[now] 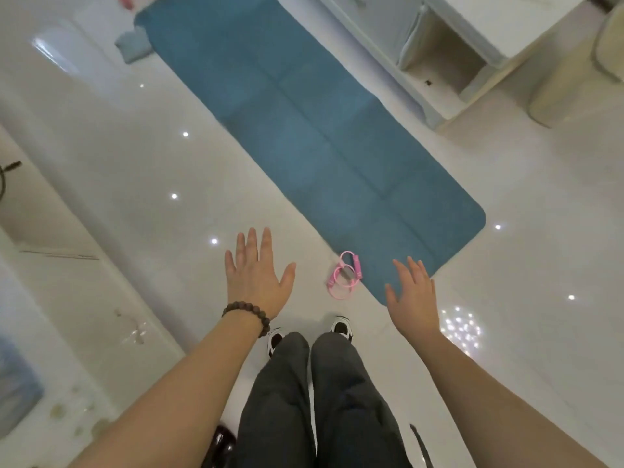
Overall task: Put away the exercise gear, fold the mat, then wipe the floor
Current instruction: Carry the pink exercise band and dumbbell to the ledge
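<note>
You're hovering both hands, left hand [257, 275] and right hand [412, 295], spread empty; crouch and scoop the pink resistance band [345, 275] beside the mat [304, 119].

View: a single head camera, wide-angle.
Position: high above the floor [506, 349], at standing height.
Facing: steeply down and forward, tilted.
Near: legs [324, 400] at the bottom edge, both forearms reaching in.
Far: mat [304, 130] runs away to the upper left.
Distance: hands close, floor well below.
</note>
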The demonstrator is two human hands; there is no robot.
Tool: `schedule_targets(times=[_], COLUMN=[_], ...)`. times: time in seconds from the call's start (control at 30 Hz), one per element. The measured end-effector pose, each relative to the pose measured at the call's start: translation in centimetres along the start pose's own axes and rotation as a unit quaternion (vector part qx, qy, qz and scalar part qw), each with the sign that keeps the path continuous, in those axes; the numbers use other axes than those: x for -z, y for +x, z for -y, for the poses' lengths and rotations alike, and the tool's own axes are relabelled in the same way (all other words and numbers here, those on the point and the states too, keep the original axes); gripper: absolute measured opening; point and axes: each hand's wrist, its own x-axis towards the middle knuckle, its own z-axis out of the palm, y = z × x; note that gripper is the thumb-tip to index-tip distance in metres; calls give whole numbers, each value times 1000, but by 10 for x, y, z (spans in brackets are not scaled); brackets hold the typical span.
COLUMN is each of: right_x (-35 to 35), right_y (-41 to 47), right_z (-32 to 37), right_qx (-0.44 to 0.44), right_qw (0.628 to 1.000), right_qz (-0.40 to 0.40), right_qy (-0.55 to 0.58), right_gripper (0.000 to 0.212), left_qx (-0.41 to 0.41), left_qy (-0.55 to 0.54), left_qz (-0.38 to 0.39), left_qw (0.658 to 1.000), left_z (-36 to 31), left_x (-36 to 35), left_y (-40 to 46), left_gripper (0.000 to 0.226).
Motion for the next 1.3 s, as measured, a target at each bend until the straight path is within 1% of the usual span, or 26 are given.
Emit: schedule_targets(times=[0.07,0.17,0.27,0.4,0.47,0.57,0.7,0.87,0.97,1.03,1.1,1.2,1.3], right_x=[-45,-130,-222,-328,-371,-418,-451,-467,-472,-472,-467,-450,-419], right_y=[32,86,136,191,214,243,264,260,259,259,257,246,228], right_z=[-20,-56,-90,-128,-143,-160,-165,-153,-148,-146,-145,-140,-126], right_qx=[-8,-20,-29,-66,-76,-80,-93,-107,-100,-112,-134,-153,-139], right_qw=[1000,999,996,991,990,990,988,990,990,987,977,958,954], right_qz=[13,43,68,80,83,83,89,-4,-34,-24,3,26,18], right_qy=[13,26,45,79,85,83,89,96,90,114,164,239,266], right_gripper=[52,57,68,85,90,98,98,82,75,61,48,42,38], left_qx=[5,21,30,4,-8,-13,-19,-31,-38,-42,-45,-42,-32], left_qy=[-11,-28,-29,7,20,28,23,17,16,15,12,2,-12], left_qz=[-2,-3,22,63,74,75,63,66,67,68,71,69,63], left_qw=[1000,999,999,998,997,997,998,997,997,997,996,997,997], left_z=[-1,1,1,4,7,12,16,13,13,15,17,22,26], left_x=[-41,-124,-220,-335,-377,-417,-443,-455,-457,-457,-454,-441,-414], left_y=[29,76,120,166,188,216,241,248,250,253,253,249,233], left_gripper=[75,76,76,76,77,77,76,76,76,76,76,75,75])
